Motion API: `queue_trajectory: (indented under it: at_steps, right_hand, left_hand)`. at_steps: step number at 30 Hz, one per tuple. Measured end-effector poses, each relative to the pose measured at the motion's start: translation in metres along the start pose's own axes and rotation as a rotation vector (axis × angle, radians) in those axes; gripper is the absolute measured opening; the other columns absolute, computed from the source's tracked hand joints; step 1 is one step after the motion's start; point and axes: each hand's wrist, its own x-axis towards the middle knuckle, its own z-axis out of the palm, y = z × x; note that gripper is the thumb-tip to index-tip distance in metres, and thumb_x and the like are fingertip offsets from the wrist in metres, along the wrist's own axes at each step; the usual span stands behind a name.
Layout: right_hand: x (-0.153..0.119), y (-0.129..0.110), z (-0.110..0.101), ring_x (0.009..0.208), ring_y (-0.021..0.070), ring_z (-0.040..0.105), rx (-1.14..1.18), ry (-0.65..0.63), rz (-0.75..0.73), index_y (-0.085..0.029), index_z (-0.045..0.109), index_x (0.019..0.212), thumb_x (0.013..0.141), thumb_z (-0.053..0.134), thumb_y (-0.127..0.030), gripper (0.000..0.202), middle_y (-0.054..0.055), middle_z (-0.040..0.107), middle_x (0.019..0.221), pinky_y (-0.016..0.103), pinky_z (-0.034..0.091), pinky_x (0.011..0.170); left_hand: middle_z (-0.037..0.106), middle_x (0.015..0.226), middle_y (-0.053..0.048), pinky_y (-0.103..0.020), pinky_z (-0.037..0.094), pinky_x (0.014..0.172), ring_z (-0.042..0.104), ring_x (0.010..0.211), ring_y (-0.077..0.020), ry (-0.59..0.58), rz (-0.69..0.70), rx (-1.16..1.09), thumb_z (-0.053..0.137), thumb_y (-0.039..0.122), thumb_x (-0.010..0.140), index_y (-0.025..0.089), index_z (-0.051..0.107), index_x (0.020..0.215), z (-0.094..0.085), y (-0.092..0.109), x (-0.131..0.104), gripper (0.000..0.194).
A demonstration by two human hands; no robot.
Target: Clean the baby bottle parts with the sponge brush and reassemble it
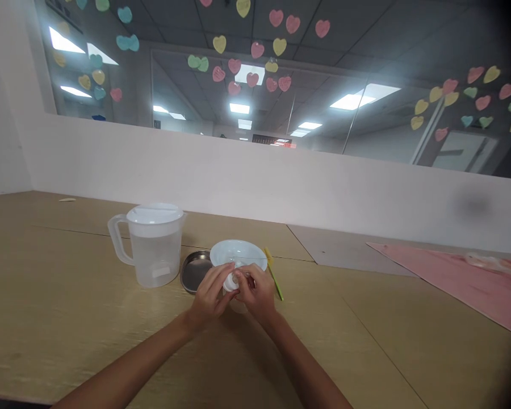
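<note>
My left hand [210,292] and my right hand [258,289] meet low over the table, just in front of a white bowl [238,247]. Between their closed fingertips is a small white round piece [230,283], cap-like in shape. Fingers cover much of it, so its exact kind does not show. Something clear, hard to make out, shows below the fingers. A shallow metal dish [192,271] lies beside my left hand, partly behind the bowl. To the right of the bowl, close to my right hand, lies a thin green stick [276,284] with a yellow end, like a brush.
A clear lidded plastic pitcher [155,255] holding liquid stands left of the metal dish. At the right, a pink sheet [464,284] and a grey sheet [353,253] cover part of the wooden table [89,318]. A white wall [238,176] borders the table's back.
</note>
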Motion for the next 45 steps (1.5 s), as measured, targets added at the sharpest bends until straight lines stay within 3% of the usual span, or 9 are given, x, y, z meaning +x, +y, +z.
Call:
queue_trajectory:
  at_steps: [9,16,28,34,40,45]
  right_hand:
    - [0.003,-0.002,-0.001,0.053,0.0098,0.044,0.237,0.022,0.224,-0.017,0.06,0.066,0.085,0.05,-0.035,0.028,-0.001,0.053,0.058,0.022,0.036,0.051]
    - [0.004,-0.004,0.0,0.05,0.0079,0.043,0.45,-0.005,0.422,-0.017,0.061,0.067,0.082,0.054,-0.042,0.03,-0.002,0.053,0.06,0.021,0.036,0.048]
    - [-0.001,-0.006,0.007,0.041,0.0052,0.038,0.57,0.072,0.526,-0.016,0.064,0.073,0.079,0.057,-0.046,0.031,-0.003,0.052,0.057,0.02,0.033,0.039]
    - [-0.002,-0.007,0.01,0.036,0.006,0.039,0.655,0.096,0.579,-0.016,0.061,0.073,0.077,0.059,-0.049,0.033,-0.006,0.046,0.046,0.02,0.034,0.037]
    - [0.009,0.005,0.0,0.031,0.0063,0.039,0.677,0.251,0.668,-0.016,0.057,0.071,0.076,0.055,-0.058,0.042,-0.007,0.048,0.041,0.021,0.034,0.035]
    - [0.018,0.026,-0.009,0.034,0.0057,0.038,0.599,0.386,0.666,-0.017,0.053,0.069,0.073,0.055,-0.061,0.044,-0.005,0.055,0.052,0.022,0.037,0.04]
  left_hand:
    - [0.055,0.124,-0.015,-0.041,0.045,0.094,0.052,0.115,-0.0244,-0.016,0.002,-0.019,0.054,0.024,0.086,0.017,0.035,0.136,0.003,-0.001,-0.004,0.054]
    - [0.053,0.127,-0.015,-0.04,0.044,0.096,0.05,0.117,-0.0245,-0.03,-0.081,-0.027,0.052,0.027,0.087,0.017,0.033,0.137,0.005,-0.003,-0.009,0.054]
    - [0.048,0.133,-0.015,-0.04,0.043,0.099,0.046,0.123,-0.0245,-0.039,-0.154,-0.076,0.052,0.027,0.087,0.02,0.03,0.139,0.005,-0.004,-0.01,0.056]
    - [0.048,0.133,-0.015,-0.04,0.041,0.1,0.045,0.123,-0.0246,-0.044,-0.168,-0.085,0.051,0.028,0.087,0.02,0.03,0.138,0.004,-0.002,-0.01,0.055]
    - [0.048,0.132,-0.014,-0.04,0.04,0.101,0.045,0.123,-0.0247,-0.031,-0.219,-0.074,0.051,0.029,0.087,0.02,0.03,0.137,0.003,-0.008,-0.01,0.055]
    - [0.043,0.132,-0.012,-0.039,0.036,0.103,0.042,0.123,-0.024,-0.045,-0.416,0.0,0.048,0.035,0.088,0.022,0.035,0.136,0.003,-0.019,-0.008,0.051]
